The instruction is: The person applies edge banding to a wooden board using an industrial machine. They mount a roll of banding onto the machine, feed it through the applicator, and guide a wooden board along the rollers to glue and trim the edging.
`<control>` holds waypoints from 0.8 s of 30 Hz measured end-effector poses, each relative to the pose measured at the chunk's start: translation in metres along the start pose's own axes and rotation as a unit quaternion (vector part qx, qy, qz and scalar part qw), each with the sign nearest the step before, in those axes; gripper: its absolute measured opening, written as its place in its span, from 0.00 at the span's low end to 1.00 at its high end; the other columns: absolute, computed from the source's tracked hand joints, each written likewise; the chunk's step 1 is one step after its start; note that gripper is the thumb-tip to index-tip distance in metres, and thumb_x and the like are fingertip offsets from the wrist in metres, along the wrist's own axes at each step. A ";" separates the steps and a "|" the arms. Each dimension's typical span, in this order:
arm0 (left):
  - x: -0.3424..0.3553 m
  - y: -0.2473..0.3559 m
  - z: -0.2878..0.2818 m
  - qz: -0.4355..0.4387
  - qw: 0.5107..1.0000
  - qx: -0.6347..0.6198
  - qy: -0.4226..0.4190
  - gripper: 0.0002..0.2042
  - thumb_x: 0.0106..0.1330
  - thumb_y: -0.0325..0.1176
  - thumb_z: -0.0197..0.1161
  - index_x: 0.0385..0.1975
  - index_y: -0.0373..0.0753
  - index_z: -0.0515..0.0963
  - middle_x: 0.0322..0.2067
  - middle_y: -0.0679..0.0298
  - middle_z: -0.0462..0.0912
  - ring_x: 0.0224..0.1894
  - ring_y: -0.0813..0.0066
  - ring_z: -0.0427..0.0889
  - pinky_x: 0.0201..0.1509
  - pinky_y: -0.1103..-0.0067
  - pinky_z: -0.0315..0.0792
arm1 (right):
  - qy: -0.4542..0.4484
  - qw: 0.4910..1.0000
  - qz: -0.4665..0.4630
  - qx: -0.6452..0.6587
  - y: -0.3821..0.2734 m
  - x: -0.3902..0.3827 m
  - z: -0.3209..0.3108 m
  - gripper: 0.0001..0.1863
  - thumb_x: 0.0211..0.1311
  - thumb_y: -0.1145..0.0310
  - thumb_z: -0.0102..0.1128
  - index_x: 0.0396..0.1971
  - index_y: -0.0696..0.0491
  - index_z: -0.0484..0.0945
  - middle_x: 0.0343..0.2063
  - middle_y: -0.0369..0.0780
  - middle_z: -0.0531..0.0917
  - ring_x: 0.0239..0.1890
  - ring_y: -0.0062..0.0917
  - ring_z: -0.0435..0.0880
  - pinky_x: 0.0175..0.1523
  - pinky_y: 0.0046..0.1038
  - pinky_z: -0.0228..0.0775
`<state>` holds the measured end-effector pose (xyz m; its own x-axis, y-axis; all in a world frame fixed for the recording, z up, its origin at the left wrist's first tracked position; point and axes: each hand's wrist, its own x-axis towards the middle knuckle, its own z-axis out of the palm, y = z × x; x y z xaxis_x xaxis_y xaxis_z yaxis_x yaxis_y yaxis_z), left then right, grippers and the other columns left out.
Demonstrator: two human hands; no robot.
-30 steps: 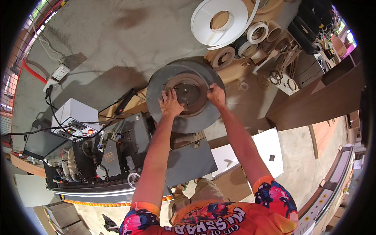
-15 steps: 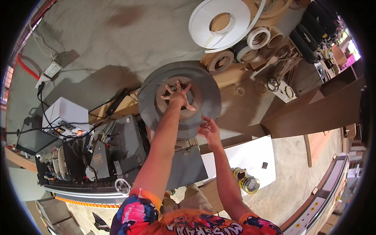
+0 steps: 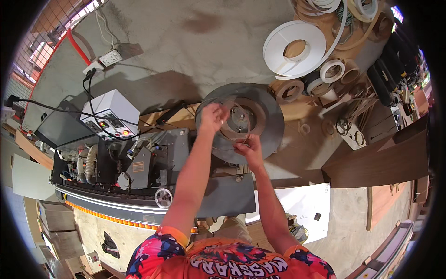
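A grey round turntable [image 3: 275, 125] lies flat beside the dark machine, bearing a brown roll of edge-banding tape [image 3: 261, 114]. Bolts show in the hub at the roll's centre. Over the near rim of the roll, my right hand [image 3: 251, 149] is closed, thumb and fingers pinching the thin tape. A loose loop of that tape curves up across the hub. My left hand [image 3: 213, 116] hovers over the turntable's left side, fingers partly curled and smeared by motion. Whether it grips the tape I cannot tell.
On the left stands the edge-banding machine [image 3: 139, 162] with a handwheel [image 3: 163, 198] and a white control box [image 3: 110, 114] trailing black cables. Large white tape rolls [image 3: 306, 42] and smaller ones lie at the back right. A dark brown panel [image 3: 381, 156] stands right.
My left hand, spread over the roll's centre before, has pulled back to its left. My right hand has risen onto the roll's near edge. The view has shifted, so the surroundings sit further right.
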<state>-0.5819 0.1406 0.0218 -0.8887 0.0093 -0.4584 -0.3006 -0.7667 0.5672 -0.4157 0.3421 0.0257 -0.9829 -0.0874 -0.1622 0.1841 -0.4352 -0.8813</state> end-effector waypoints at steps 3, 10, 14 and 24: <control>-0.043 0.021 0.084 -0.049 0.995 -0.079 0.026 0.41 0.77 0.57 0.54 0.75 0.27 0.55 0.72 0.44 0.61 0.67 0.42 0.72 0.57 0.49 0.80 | 0.025 0.999 0.015 0.025 0.014 -0.017 0.002 0.21 0.67 0.79 0.64 0.51 0.48 0.64 0.47 0.43 0.81 0.52 0.30 0.85 0.56 0.36 0.81; -0.116 -0.059 0.105 0.320 0.703 0.633 -0.048 0.24 0.71 0.42 0.66 0.60 0.35 0.73 0.42 0.49 0.88 0.45 0.48 0.88 0.47 0.58 0.78 | -0.101 0.987 -0.025 -0.124 0.086 -0.062 0.045 0.26 0.69 0.75 0.65 0.63 0.52 0.67 0.53 0.40 0.79 0.55 0.20 0.76 0.61 0.27 0.70; -0.166 -0.083 0.078 0.228 0.596 0.763 -0.106 0.17 0.73 0.38 0.61 0.59 0.43 0.76 0.43 0.52 0.88 0.46 0.45 0.87 0.50 0.54 0.78 | -0.012 0.982 0.124 -0.142 0.064 -0.090 -0.030 0.29 0.66 0.75 0.62 0.68 0.57 0.70 0.46 0.40 0.87 0.45 0.24 0.86 0.48 0.29 0.79; -0.245 -0.143 -0.029 0.293 0.385 0.852 -0.200 0.14 0.71 0.37 0.59 0.53 0.57 0.83 0.38 0.62 0.88 0.41 0.61 0.89 0.46 0.62 0.80 | -0.052 0.544 -0.202 -0.813 -0.107 -0.065 -0.083 0.34 0.56 0.75 0.62 0.66 0.42 0.75 0.74 0.51 0.63 0.75 0.48 0.62 0.75 0.44 0.62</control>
<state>-0.3114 0.2289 0.0332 -0.8561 0.5155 0.0374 0.5048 0.8185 0.2742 -0.3723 0.4685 0.0942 -0.9196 -0.3666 0.1411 -0.3793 0.9221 -0.0766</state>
